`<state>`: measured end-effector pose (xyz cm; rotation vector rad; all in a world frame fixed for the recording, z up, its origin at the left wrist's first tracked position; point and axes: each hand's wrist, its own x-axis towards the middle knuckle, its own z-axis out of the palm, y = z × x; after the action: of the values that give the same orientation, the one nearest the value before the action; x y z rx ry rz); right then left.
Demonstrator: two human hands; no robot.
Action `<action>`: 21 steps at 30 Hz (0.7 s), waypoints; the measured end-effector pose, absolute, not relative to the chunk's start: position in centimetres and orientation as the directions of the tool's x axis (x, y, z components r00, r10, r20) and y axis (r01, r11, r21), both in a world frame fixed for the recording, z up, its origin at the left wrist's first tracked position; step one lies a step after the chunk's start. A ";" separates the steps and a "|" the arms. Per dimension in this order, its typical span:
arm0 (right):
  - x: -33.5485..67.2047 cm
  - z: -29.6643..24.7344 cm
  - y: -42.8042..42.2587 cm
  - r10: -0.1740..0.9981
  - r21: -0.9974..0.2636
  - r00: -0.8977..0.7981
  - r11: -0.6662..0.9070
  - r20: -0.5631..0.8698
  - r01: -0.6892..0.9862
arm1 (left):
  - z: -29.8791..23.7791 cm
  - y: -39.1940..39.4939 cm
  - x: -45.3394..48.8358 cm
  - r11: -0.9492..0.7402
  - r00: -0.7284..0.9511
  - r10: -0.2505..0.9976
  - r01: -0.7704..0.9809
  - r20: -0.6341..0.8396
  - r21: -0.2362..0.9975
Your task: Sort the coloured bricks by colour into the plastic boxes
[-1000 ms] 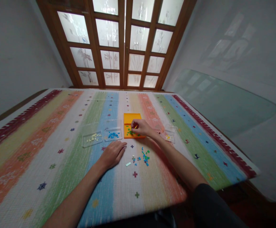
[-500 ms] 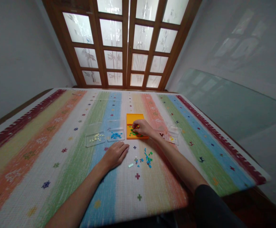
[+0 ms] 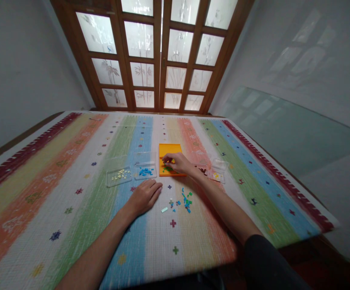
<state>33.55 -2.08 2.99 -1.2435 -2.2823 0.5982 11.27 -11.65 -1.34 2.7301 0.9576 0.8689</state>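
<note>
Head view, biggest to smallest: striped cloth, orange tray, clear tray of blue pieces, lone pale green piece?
1. striped cloth
2. orange tray
3. clear tray of blue pieces, slightly smaller
4. pale green piece

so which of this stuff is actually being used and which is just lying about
In hand: right hand at the orange tray; loose bricks; blue-piece tray; pale-piece tray; right-side clear tray.
Lying about: glass sheet; wooden doors; left hand, flat on the cloth.
</note>
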 end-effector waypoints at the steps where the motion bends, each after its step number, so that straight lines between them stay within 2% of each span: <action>1: 33.4 3.0 -2.2 0.853 -0.574 -0.487 0.497 0.187 0.651 | -1.4 -11.6 11.3 -0.792 0.635 0.607 0.536 0.478 0.292; 11: 32.6 3.2 -2.3 0.848 -0.436 -0.506 0.519 0.155 0.735 | -1.3 -11.7 11.3 -0.787 0.644 0.610 0.558 0.461 0.262; 21: 33.0 3.5 -2.2 0.853 -0.420 -0.490 0.516 0.177 0.747 | -1.3 -11.6 11.3 -0.796 0.641 0.600 0.541 0.479 0.273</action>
<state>33.00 -2.22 3.54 -1.3254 -2.3989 0.4089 11.26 -11.63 -1.33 2.7504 0.9587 0.8601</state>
